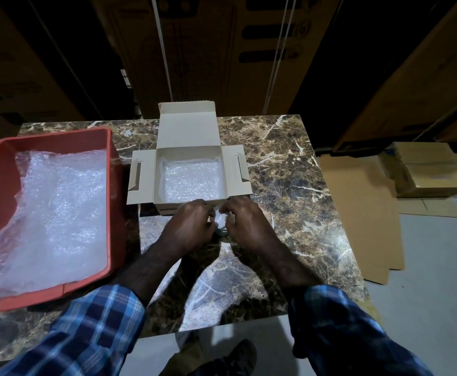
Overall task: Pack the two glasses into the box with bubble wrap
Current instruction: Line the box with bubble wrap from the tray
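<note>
**Wrapped glass held at the near wall of the open box**

A dim storeroom is seen, with tall brown cartons stacked behind a marble-patterned desk (pixel 289 169) and flattened cardboard (pixel 363 213) laid on the floor to the right. An open box (pixel 189 126) is set at the middle of the desk, its lid raised at the far side and its side flaps spread left and right; its floor is lined with bubble wrap (pixel 190 180). A red tray (pixel 56 137) holding loose bubble-wrap sheets (pixel 59 213) is placed to the left. Just before the box's near wall, a small pale wrapped bundle (pixel 220 221) is grasped between the left hand (pixel 192 221) and the right hand (pixel 245 221), each grip curled around it. The bundle is mostly hidden by the fingers, so its long axis cannot be told. Blue plaid sleeves (pixel 92 329) are seen on both forearms
</note>
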### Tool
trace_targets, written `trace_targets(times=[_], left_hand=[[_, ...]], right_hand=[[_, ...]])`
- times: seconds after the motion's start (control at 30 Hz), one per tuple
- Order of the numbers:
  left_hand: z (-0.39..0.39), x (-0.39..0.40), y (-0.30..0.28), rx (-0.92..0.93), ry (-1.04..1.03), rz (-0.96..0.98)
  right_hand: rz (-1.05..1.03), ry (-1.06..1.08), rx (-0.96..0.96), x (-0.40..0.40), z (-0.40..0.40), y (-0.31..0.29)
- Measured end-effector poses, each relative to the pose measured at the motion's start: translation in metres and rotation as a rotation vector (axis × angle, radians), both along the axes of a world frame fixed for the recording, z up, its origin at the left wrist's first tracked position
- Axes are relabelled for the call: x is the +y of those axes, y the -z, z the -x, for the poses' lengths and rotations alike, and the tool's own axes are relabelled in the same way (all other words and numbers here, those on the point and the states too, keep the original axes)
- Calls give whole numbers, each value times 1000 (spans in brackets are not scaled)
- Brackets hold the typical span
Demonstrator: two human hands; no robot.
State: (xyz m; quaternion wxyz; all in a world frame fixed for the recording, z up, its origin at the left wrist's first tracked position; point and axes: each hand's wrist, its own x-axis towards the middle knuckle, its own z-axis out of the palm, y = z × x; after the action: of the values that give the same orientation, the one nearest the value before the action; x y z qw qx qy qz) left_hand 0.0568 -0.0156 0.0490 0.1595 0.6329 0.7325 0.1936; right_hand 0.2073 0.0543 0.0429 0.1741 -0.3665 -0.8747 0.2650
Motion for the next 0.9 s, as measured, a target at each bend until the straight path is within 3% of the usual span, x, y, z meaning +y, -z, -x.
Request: trace_targets(times=[0.1,0.27,0.7,0.9], left_hand=[[-1,2,0,21,0,30],[-3,10,-4,48,0,121],[-7,32,-3,87,-65,275],[-8,43,-6,80,-81,361]], right_hand=[[0,-20,-62,9,-1,3],[185,-25,-149,22,-7,1],[303,12,-380,31,11,-7],[329,56,-357,26,15,-6]])
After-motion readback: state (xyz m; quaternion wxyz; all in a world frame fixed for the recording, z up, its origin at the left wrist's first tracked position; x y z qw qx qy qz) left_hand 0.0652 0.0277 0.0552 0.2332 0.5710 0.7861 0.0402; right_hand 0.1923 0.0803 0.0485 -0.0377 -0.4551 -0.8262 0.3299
